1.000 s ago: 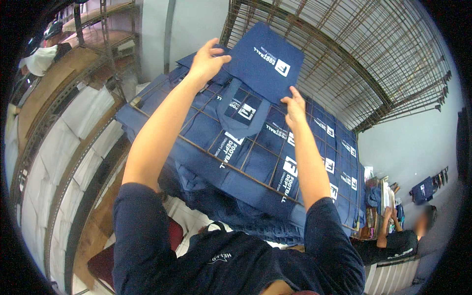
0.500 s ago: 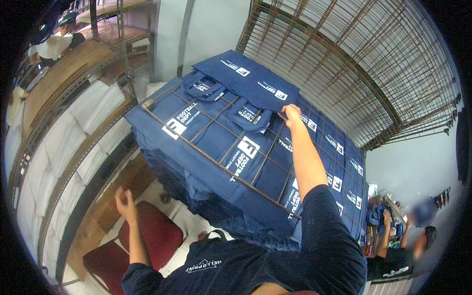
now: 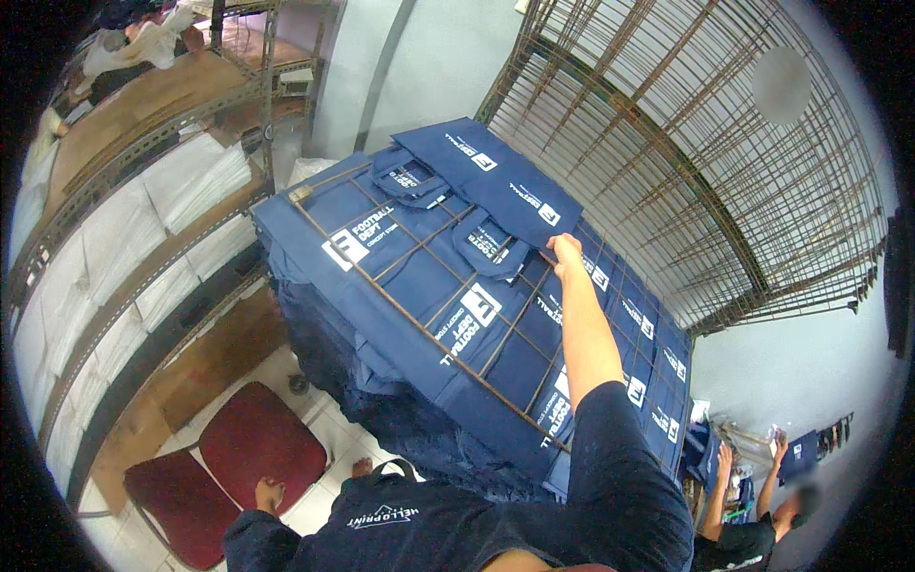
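One navy bag (image 3: 510,195), printed in white, flat at the far side of the wire rack (image 3: 481,382), handle toward me; matching bag (image 3: 429,143) adjoining on its left. My right hand (image 3: 566,252): fingers bent close together at its near right corner; pinching or merely touching, I cannot tell. My left hand (image 3: 270,495): fingers loosely curled by the red chair (image 3: 257,434), contents hidden.

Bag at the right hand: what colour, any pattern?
The bag is dark blue with a white print; head view shows it best.
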A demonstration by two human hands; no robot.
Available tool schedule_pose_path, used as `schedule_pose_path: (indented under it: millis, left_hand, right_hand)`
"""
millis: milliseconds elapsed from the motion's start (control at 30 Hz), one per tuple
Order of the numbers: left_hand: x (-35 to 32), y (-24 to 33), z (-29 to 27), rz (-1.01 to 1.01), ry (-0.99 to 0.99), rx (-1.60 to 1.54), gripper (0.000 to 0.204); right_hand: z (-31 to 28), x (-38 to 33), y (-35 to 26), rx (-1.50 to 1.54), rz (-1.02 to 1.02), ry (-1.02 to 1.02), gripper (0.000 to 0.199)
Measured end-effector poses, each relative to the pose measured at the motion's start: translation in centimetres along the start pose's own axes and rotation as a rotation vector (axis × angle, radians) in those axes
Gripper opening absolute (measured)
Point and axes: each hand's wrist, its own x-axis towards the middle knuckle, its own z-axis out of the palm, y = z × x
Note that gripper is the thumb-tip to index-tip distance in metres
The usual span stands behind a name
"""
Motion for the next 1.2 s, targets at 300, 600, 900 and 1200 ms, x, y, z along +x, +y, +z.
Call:
schedule_pose_path:
  millis: [300, 600, 900, 1200]
  left_hand:
    - [4.1, 7.6, 4.9, 0.215, -0.229, -0.182, 0.056]
    - [2.4, 13.7, 9.6, 0.582, -0.419, 0.264, 0.043]
    - [-8.5, 13.9, 11.4, 0.511, -0.524, 0.47, 0.026]
    - [-20.0, 14.0, 9.9, 0.445, -0.327, 0.539, 0.03]
  right_hand:
    - [-6.4, -1.5, -3.9, -0.464, -0.193, -0.081, 0.075]
    - [-22.9, -4.7, -4.9, -0.537, -0.484, -0.112, 0.091]
    - [-61.4, -14.9, 1.6, -0.372, -0.636, 0.441, 0.05]
    - [-74.3, -18.7, 35.1, -0.333, 0.38, 1.005, 0.041]
